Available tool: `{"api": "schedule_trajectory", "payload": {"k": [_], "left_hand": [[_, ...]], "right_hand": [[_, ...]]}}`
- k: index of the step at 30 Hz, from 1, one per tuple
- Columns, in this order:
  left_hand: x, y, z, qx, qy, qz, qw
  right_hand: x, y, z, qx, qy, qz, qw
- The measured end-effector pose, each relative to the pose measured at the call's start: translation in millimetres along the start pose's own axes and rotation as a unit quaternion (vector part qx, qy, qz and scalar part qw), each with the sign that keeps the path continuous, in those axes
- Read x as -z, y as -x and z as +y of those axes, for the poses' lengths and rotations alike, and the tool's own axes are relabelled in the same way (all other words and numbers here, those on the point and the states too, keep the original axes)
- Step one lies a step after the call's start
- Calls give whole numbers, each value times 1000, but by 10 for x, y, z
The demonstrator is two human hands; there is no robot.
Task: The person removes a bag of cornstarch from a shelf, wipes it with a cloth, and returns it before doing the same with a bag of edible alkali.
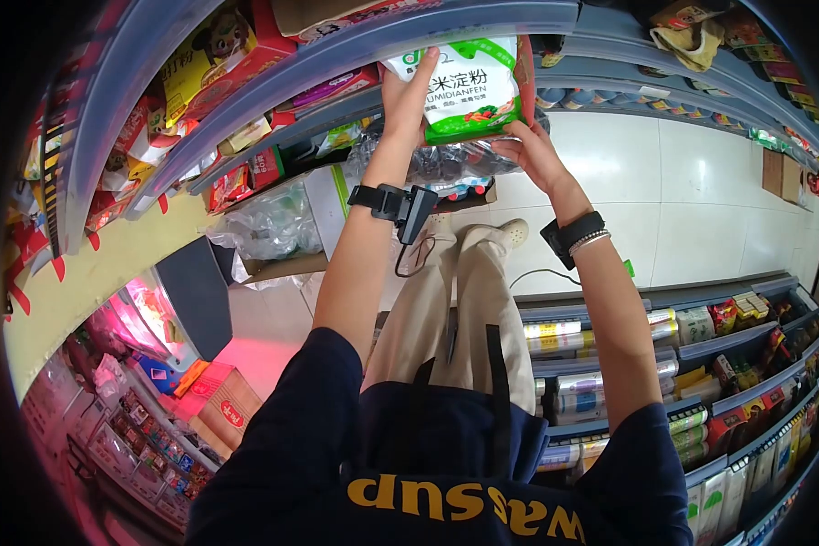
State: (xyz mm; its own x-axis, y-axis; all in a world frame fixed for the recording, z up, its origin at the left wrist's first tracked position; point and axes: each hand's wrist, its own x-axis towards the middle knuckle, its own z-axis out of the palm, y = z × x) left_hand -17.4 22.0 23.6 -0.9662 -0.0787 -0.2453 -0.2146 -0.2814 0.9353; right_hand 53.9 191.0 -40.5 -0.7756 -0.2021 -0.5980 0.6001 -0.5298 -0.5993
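A white and green bag of corn starch (471, 86) is at the top middle, by the shelf edge, with its printed front facing me. My left hand (406, 102) is closed on the bag's left side, its thumb lying across the front. At the lower right corner, my right hand (530, 153) grips the bag with bent fingers; some fingertips are hidden at its edge. A red box edge (525, 77) shows just behind the bag's right side.
Shelves (500, 20) with packets curve over the top and left. Below the bag lie plastic-wrapped bottles (428, 166). An open carton with clear plastic (278, 223) stands on the left floor. Stocked shelves (601, 364) are at lower right, and a cardboard box (223, 405) at lower left.
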Motion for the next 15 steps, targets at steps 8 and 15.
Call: {"api": "schedule_trajectory", "payload": {"k": [8, 15], "left_hand": [[179, -124, 16, -19, -286, 22, 958], [152, 129, 240, -141, -365, 51, 919]], "right_hand": [[-11, -17, 31, 7, -3, 9, 1000], [-83, 24, -48, 18, 9, 16, 1000]]}}
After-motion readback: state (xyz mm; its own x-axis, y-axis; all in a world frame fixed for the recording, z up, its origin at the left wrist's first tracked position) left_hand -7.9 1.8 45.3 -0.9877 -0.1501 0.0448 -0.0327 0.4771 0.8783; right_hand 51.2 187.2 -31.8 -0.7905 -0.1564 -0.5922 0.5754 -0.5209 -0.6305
